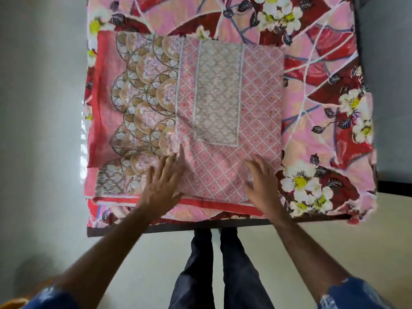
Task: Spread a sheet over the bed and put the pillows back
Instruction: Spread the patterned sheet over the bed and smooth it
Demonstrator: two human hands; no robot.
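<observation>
Folded sheet (223, 112) lay on bed (323, 63), toward near-left part, short of near edge. Left hand (160, 184) rested flat on sheet's near edge, left of middle. Right hand (263, 181) rested flat on same edge, near sheet's right corner. Person's legs (223, 268) stood on floor (334, 241) before bed, between both arms.

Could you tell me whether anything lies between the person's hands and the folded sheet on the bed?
Nothing visible does. The left hand and right hand lie open and flat on the near end of the folded sheet, which rests on the floral bed cover. No pillow or other item is seen on it.
</observation>
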